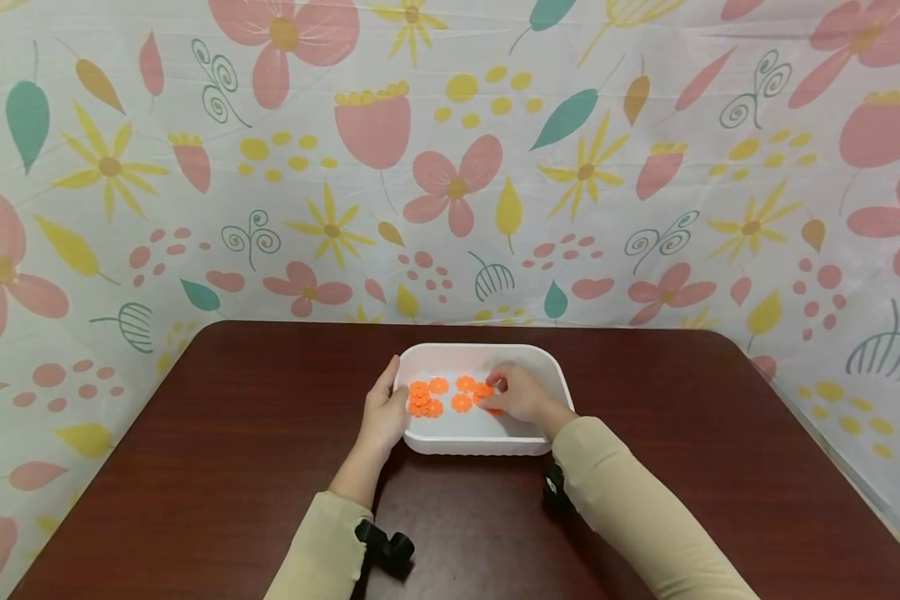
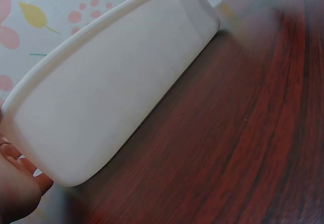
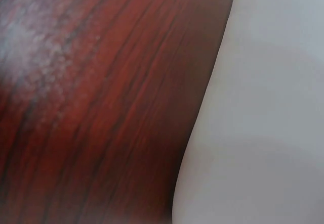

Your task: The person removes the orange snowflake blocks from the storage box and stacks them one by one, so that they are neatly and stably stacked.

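A white rectangular tub (image 1: 480, 444) stands on the table and holds several flat orange flower-shaped pieces (image 1: 461, 403). Some of these lie bunched at its left end, others nearer the middle. My left hand (image 1: 384, 410) grips the tub's left end, thumb at the rim and fingers along the outside; the left wrist view shows this hand (image 2: 20, 188) beside the tub's outer wall (image 2: 116, 82). Reaching over the right side, my right hand (image 1: 521, 393) pinches at the orange pieces near the middle with curled fingers, partly covering them. Only the tub's wall (image 3: 263, 107) fills the right wrist view, without the hand.
The dark red-brown wooden table (image 1: 270, 467) extends around the tub on all sides. Behind it hangs a white cloth (image 1: 435, 242) with a flower and leaf print. Black wrist devices (image 1: 386, 548) sit at both sleeves.
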Demonstrator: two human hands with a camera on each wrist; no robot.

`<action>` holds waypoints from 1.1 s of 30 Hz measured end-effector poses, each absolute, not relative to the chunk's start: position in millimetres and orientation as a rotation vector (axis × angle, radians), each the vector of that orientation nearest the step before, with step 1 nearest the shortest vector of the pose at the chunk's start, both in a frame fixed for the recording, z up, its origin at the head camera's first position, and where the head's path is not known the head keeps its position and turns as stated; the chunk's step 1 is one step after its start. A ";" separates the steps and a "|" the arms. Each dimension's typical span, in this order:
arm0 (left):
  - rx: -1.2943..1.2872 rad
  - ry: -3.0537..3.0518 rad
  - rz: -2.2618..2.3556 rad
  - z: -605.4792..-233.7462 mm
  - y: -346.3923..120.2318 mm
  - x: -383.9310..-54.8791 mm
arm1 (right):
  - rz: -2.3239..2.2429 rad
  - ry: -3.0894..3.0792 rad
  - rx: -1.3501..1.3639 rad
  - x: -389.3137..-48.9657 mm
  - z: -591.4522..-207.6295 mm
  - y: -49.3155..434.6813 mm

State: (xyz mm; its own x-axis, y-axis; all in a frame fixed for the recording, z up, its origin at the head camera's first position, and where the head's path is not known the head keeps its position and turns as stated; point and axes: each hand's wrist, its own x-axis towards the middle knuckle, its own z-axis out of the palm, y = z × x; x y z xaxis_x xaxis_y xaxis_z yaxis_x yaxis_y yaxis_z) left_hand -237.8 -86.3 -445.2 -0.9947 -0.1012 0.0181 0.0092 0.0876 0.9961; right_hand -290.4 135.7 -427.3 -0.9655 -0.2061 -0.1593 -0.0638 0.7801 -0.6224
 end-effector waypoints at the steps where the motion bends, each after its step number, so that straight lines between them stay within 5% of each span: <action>1: 0.094 -2.254 -2.066 -445.6 -86.3 -238.1 | -0.952 2.751 -0.207 -290.4 -427.4 135.6; 33: 0.132 -2.257 -2.075 -443.4 -85.2 -236.9 | -1.084 2.648 -0.185 -286.7 -421.9 138.0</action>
State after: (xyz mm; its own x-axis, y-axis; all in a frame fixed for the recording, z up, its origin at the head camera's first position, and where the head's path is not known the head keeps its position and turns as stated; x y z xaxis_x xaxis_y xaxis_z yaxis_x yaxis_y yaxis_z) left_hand -236.9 -85.2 -443.4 -0.9936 -0.1127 -0.0044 -0.0138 0.0831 0.9964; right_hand -286.7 138.0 -421.9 -0.9545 -0.2192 -0.2021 -0.0146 0.7114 -0.7026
